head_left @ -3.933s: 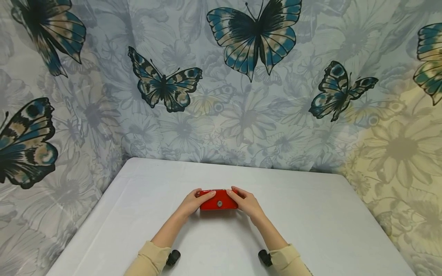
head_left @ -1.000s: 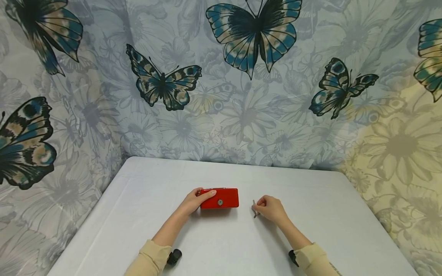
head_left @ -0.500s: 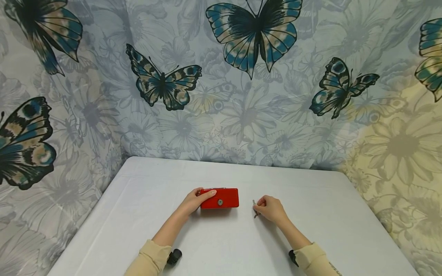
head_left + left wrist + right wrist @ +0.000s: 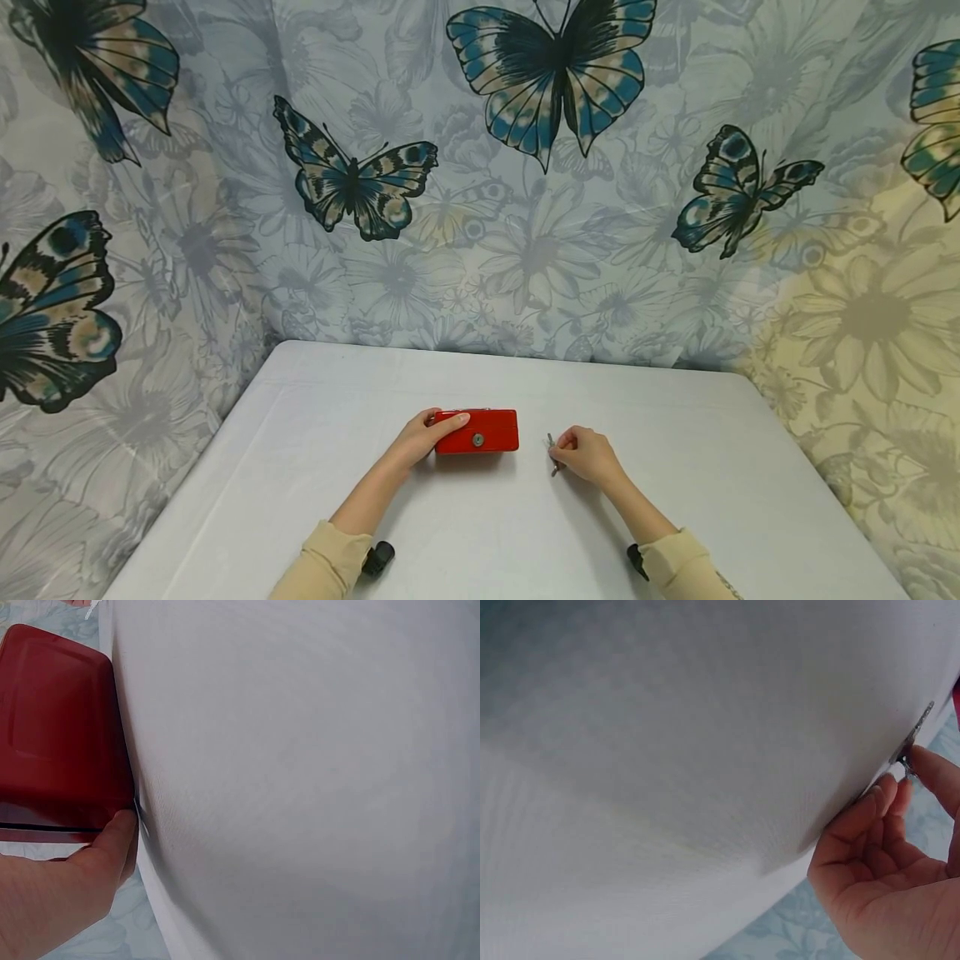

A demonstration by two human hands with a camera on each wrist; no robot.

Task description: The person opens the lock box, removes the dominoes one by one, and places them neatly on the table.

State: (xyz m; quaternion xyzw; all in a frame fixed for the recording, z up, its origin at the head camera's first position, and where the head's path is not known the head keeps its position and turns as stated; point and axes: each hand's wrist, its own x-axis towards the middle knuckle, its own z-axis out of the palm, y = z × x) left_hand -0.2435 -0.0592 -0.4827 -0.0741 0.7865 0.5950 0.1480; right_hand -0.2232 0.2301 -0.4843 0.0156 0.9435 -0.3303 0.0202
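Note:
A small red metal cash box (image 4: 495,425) sits on the table, its round silver lock (image 4: 477,440) facing me. My left hand (image 4: 412,440) grips its left end, thumb over the front and the other fingers behind. The left wrist view shows the end of the box (image 4: 64,712) with fingertips at its edge. To the right of the box, my right hand (image 4: 591,457) pinches small silver keys (image 4: 551,441) low over the cloth. In the right wrist view, thumb and fingertips close around the keys (image 4: 922,724), and one shaft sticks out past them.
A white cloth covers the table (image 4: 360,375). Behind it and at both sides hangs a floral fabric (image 4: 397,283) printed with large butterflies. A black wrist camera (image 4: 378,558) sits at my left cuff.
Earlier both hands held the box. My right hand has since left it and moved right to the keys, which have shifted slightly in its fingers. My left hand and the box stay put.

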